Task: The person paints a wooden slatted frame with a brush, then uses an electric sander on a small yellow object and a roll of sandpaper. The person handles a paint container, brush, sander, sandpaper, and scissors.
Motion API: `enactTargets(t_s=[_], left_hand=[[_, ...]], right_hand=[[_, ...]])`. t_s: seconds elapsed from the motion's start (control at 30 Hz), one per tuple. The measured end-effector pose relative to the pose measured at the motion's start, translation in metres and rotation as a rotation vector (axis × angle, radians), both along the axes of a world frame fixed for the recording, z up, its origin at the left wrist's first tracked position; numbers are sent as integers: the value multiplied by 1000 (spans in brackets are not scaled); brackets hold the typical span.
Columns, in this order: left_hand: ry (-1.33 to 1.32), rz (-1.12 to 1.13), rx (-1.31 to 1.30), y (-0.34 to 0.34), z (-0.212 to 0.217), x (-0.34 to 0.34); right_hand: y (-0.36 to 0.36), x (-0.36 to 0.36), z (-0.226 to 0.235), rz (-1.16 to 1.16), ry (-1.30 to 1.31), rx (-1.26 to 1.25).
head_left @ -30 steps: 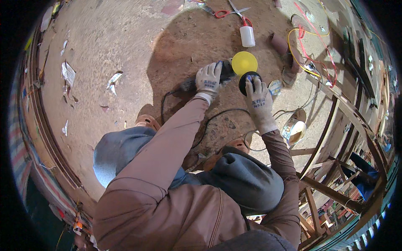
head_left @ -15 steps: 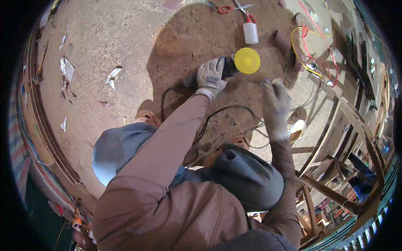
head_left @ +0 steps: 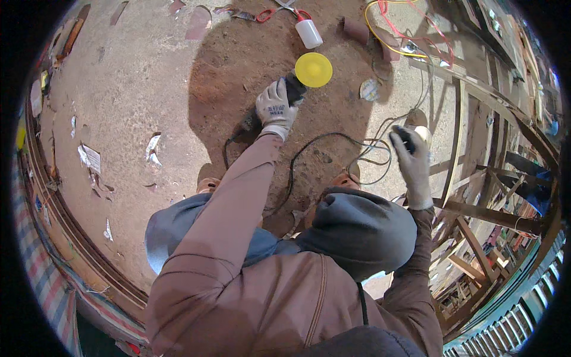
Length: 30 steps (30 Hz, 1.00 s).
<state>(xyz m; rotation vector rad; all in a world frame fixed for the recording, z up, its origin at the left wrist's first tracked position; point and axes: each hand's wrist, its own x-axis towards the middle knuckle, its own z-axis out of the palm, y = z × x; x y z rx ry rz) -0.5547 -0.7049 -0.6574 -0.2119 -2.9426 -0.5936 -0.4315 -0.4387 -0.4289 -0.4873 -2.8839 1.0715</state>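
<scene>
My left hand (head_left: pixel 276 109), in a whitish work glove, is closed round the black body of an angle grinder (head_left: pixel 295 89). The grinder rests on the brown ground, its round yellow disc (head_left: pixel 313 69) facing up. My right hand (head_left: pixel 413 160), gloved as well, hovers to the right with thumb and fingers apart; dark patches show on the fingertips, and I see nothing held. Just behind it is a rounded white object (head_left: pixel 423 134), partly hidden. A pale round disc with printing (head_left: pixel 369 90) lies on the ground between the grinder and my right hand.
A black cord (head_left: pixel 333 135) loops between my feet. Ahead lie a white bottle with a red cap (head_left: pixel 308 34), red-handled scissors (head_left: pixel 266 15) and brown rolled pieces (head_left: pixel 355 31). Yellow and red cords (head_left: pixel 380 24) run at upper right. Wooden frames (head_left: pixel 455 143) stand on the right; paper scraps (head_left: pixel 90 158) lie left.
My right hand has drawn back and to the right, its fingers now apart. The pale round disc now shows on the ground. My view has shifted; my left hand keeps the grinder.
</scene>
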Motion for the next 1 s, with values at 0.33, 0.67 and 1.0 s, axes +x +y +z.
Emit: enactTargets(t_s=[0.33, 0.67, 1.0], left_hand=[[-161, -59, -158, -12, 2, -3], [-89, -72, 344, -43, 21, -15], [159, 454, 120, -122, -7, -134]], right_hand=[[6, -20, -71, 525, -632, 293], [-11, -67, -66, 507, -290, 229], [-5, 7, -66, 364, -442, 123]])
